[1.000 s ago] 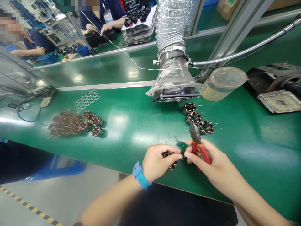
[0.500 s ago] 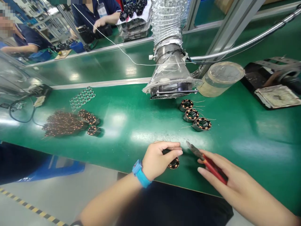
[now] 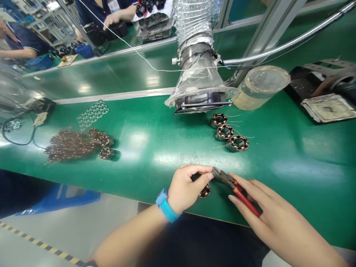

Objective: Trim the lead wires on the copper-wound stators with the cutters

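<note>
My left hand (image 3: 186, 189), with a blue watch band on its wrist, is closed around a small copper-wound coil (image 3: 205, 191) near the front edge of the green table (image 3: 155, 137). My right hand (image 3: 264, 211) grips red-handled cutting pliers (image 3: 233, 185), lying low with the jaws pointing left and meeting the coil at my left fingertips. Three similar coils (image 3: 226, 132) with loose wire ends sit in a row farther back, under a clear extraction hood (image 3: 198, 85).
A heap of copper coils (image 3: 73, 142) and a patch of small metal rings (image 3: 93, 113) lie at the left. A tape roll (image 3: 260, 87) and a black fixture (image 3: 325, 96) stand at the back right. Other people work at the far bench.
The pliers dropped from upright to lying low, swung away to the right, then came back left until the jaws met the coil. My left hand stayed put on the coil.
</note>
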